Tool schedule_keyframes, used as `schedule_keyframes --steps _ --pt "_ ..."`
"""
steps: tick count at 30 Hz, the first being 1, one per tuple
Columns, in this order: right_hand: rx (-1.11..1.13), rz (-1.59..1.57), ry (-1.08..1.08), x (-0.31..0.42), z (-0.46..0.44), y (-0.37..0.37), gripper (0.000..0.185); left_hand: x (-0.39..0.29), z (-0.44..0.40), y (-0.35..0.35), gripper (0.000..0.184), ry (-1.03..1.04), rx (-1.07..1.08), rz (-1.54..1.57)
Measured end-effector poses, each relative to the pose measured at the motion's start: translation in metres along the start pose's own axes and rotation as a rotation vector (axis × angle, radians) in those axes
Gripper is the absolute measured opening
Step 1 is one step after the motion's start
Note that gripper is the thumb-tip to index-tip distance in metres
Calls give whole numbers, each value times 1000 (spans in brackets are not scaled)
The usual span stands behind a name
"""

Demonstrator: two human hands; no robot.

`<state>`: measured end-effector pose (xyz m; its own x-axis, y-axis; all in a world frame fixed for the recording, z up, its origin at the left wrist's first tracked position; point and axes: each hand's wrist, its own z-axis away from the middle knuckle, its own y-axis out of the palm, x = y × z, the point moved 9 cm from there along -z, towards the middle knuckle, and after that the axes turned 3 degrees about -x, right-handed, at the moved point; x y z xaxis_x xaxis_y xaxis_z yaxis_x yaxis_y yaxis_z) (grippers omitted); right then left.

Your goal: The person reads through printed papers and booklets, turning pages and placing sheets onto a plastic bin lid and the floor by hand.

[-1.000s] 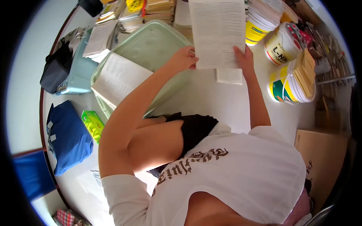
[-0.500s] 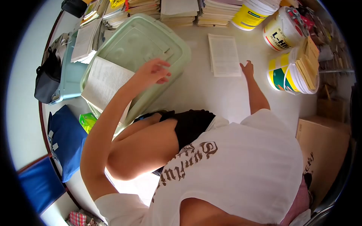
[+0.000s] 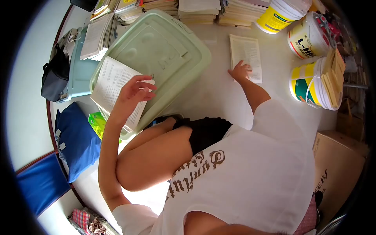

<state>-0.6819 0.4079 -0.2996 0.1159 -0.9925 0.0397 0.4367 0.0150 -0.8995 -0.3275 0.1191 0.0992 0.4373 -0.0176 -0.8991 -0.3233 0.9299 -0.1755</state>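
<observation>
My left hand (image 3: 135, 93) hovers at the right edge of a stack of printed papers (image 3: 111, 80) on a pale green bin lid (image 3: 164, 43). Its fingers are curved and apart, with nothing visible between them. My right hand (image 3: 240, 71) is over the lower left part of another stack of printed sheets (image 3: 247, 49) on the floor. The fingers of that hand are spread; whether they press on the paper is hard to make out.
Tall paper piles (image 3: 199, 9) line the back. Several buckets stand at the right, one yellow and green (image 3: 303, 88) with brown envelopes (image 3: 333, 78) on it. A cardboard box (image 3: 335, 168) is lower right. A blue bag (image 3: 78, 143) and a black bag (image 3: 55, 78) lie at left.
My left hand has moved left and down, from above the lid to the papers. My right hand has gone from beside the floor stack to over it. The view has shifted slightly.
</observation>
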Motion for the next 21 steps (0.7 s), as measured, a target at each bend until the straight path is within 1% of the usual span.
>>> schedule_keyframes --steps 1,3,5,6,8,9,11,12,14,15,17,18,20,21 --pt "10 -6 7 0 -3 4 119 6 1 0 35 2 -4 8" --pt "12 -13 10 5 -16 15 118 16 1 1 35 -4 54 -89" --pt "-1 -39 105 0 -31 31 113 14 4 -2 35 2 56 -85" --pt "-6 -38 99 4 -29 23 113 12 4 -1 35 8 68 -84" --pt "109 59 26 7 -15 19 104 10 7 -1 34 8 63 -71" --pt "107 60 26 4 -20 29 104 9 7 -2 34 11 60 -60" --pt "37 233 -61 -4 -52 59 107 14 9 -2 34 4 73 -69" --pt "30 236 -64 -4 -50 58 107 16 9 -2 34 -7 88 -85" --pt "-174 210 -75 -4 -42 44 92 20 10 -5 34 -1 88 -127" --pt "-177 216 -80 -9 -50 43 92 23 11 -5 33 1 93 -171" --pt "-94 -109 -158 -25 -73 42 68 27 10 -7 34 7 82 -190" --pt "-107 -102 -164 -29 -70 28 68 28 7 -10 34 18 72 -216" --pt "-181 -338 -178 -43 -52 -7 51 36 1 -15 35 18 51 -185" --pt "-382 -405 -214 -50 -42 -24 48 38 1 -16 35 6 37 -161"
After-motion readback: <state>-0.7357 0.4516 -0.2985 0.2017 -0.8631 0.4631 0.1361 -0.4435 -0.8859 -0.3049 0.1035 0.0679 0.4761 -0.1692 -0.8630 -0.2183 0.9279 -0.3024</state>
